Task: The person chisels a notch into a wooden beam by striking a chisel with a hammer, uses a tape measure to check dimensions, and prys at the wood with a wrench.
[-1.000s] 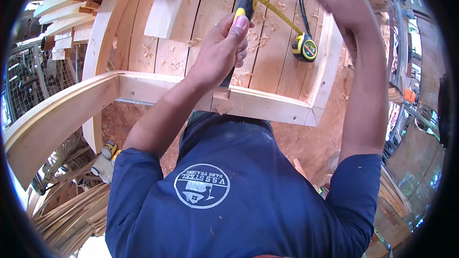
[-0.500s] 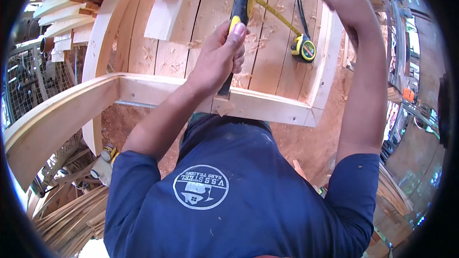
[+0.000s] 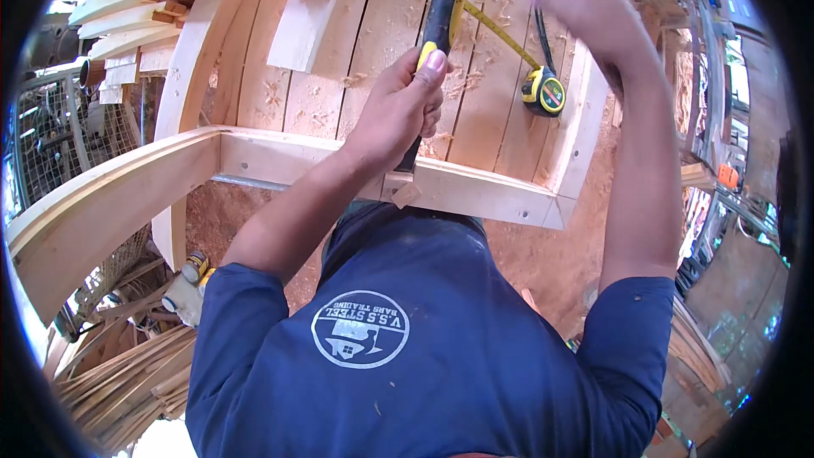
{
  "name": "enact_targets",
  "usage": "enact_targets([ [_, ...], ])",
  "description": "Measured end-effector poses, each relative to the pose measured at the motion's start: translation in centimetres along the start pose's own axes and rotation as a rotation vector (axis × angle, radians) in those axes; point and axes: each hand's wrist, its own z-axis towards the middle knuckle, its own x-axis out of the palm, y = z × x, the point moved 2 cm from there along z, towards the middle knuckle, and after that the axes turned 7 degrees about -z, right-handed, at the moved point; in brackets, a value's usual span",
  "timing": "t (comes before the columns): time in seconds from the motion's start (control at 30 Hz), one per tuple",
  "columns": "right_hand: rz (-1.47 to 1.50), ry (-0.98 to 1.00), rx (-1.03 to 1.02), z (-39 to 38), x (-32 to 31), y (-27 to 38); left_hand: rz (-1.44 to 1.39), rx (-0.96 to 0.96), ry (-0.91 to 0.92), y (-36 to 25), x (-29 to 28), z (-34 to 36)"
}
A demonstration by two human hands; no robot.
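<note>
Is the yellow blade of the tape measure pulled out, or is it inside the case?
Pulled out: the blade extends from the case over the planks.

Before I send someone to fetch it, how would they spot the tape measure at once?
Find the pale wooden frame in front of the navy shirt, then the shaving-strewn planks beyond. On them, near the frame's right side, sits the tape measure. Unlike the chisel in the left hand, it is compact and rounded, with a yellow blade drawn out.
</note>
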Motion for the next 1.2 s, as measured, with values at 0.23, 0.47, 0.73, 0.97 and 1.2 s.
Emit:
enact_targets([
  [0.23, 0.119, -0.041, 0.063, -7.5, -1.1, 2.3, -0.315, -0.105, 0.201, -6.7, 2.3, -5.3],
  [0.47, 0.109, -0.312, 0.385, -24.2, -2.2, 2.9, 0.991, 0.328, 0.292, -6.4, 1.8, -10.3],
  [0.73, 0.273, -0.578, 0.598, -42.0, 4.7, 5.6, 1.628, 0.504, 0.251, 1.4, -0.1, -11.8],
  [0.97, 0.472, -0.665, 0.832, -55.6, 16.6, 7.6, 1.671, 0.282, 0.915, 8.1, 1.7, -18.6],
  [1.2, 0.749, -0.637, 1.133, -66.6, 26.2, 17.0, 1.832, 0.731, 0.279, 1.2, -2.0, -12.6],
])
